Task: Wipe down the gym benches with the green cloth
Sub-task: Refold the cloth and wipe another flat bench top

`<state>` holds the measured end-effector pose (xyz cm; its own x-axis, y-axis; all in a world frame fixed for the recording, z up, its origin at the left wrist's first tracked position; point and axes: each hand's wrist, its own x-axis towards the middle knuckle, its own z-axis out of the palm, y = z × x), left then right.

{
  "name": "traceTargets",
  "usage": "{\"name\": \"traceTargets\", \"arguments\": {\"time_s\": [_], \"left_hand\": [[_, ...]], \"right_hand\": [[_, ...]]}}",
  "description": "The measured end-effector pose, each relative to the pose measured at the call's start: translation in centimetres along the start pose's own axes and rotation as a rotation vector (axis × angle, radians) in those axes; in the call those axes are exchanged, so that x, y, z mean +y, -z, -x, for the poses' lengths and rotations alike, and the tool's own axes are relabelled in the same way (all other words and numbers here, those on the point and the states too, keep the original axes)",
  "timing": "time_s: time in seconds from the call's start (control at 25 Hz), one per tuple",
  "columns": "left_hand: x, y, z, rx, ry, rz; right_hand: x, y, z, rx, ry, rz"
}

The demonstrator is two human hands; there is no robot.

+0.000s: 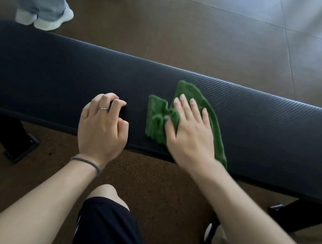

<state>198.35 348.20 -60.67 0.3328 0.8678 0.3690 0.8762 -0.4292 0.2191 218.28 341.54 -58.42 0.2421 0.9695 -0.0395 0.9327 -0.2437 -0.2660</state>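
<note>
Green cloth [195,114] lies crumpled on the black padded bench [60,73], pinned under the right hand [189,129], whose fingers are spread flat and straight across it. The cloth sticks out past the fingertips toward the far edge, bunches up to the left of the thumb, and trails back along the wrist to the near edge of the pad. The left hand [103,123] rests just beside the cloth, not touching it, with its fingers curled under against the pad and holding nothing; it wears a ring [103,108] and a grey band [88,162] at the wrist. Beyond the bench, another person's white shoes [45,19] stand on the brown floor [207,36].
</note>
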Motion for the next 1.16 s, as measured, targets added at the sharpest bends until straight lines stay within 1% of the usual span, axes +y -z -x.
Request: {"name": "traceTargets", "arguments": {"time_s": [0.08, 0.12, 0.24, 0.32, 0.4, 0.48, 0.56, 0.64, 0.72, 0.8, 0.88, 0.92, 1.0, 1.08, 1.16], "left_hand": [[0.0, -0.1, 0.0, 0.006, 0.000, -0.002], [0.0, -0.2, 0.1, 0.005, 0.001, -0.008], [0.0, -0.4, 0.0, 0.003, -0.008, -0.009], [-0.3, -0.3, 0.1, -0.004, -0.014, -0.006], [-0.3, -0.2, 0.0, -0.007, -0.010, 0.011], [-0.2, -0.1, -0.1, -0.012, -0.014, 0.042], [-0.7, 0.5, -0.2, -0.016, -0.037, 0.120], [-2.4, 1.3, -1.0, 0.028, -0.028, 0.153], [-4.9, 1.7, -2.2, 0.085, 0.051, 0.064], [-6.4, 1.7, -2.9, 0.078, 0.154, 0.007], [-6.6, 1.1, -2.9, 0.044, 0.193, 0.009], [-6.5, 1.0, -2.8, 0.041, 0.199, 0.012], [-6.5, 0.9, -2.5, 0.055, 0.210, 0.031], [-6.5, 1.1, -2.6, 0.074, 0.215, 0.050], [-6.4, 1.1, -2.5, 0.070, 0.225, 0.051]], "right_hand": [[-0.6, -0.2, 4.1, -0.035, 0.080, 0.009], [-0.6, -0.2, 4.5, -0.059, 0.111, 0.029], [-1.2, -0.3, -1.2, -0.046, 0.169, 0.044], [-1.9, -0.2, -5.5, -0.060, 0.152, 0.037], [-2.6, -0.6, -6.6, -0.060, 0.119, 0.038], [-3.9, -1.0, -3.8, -0.042, 0.136, 0.011], [-4.9, -1.5, 0.4, -0.035, 0.214, -0.007], [-4.9, -1.4, 1.5, -0.075, 0.287, -0.007], [-4.5, -1.0, -1.5, -0.120, 0.378, 0.025], [-5.0, -1.2, -6.8, -0.116, 0.406, 0.040], [-6.1, -1.4, -11.3, -0.102, 0.334, 0.024], [-6.8, -1.6, -12.2, -0.096, 0.291, 0.017], [-7.7, -1.9, -10.5, -0.079, 0.287, 0.013], [-7.6, -2.0, -6.1, -0.080, 0.415, 0.013], [-6.7, -1.8, -4.2, -0.138, 0.545, 0.022]]}}
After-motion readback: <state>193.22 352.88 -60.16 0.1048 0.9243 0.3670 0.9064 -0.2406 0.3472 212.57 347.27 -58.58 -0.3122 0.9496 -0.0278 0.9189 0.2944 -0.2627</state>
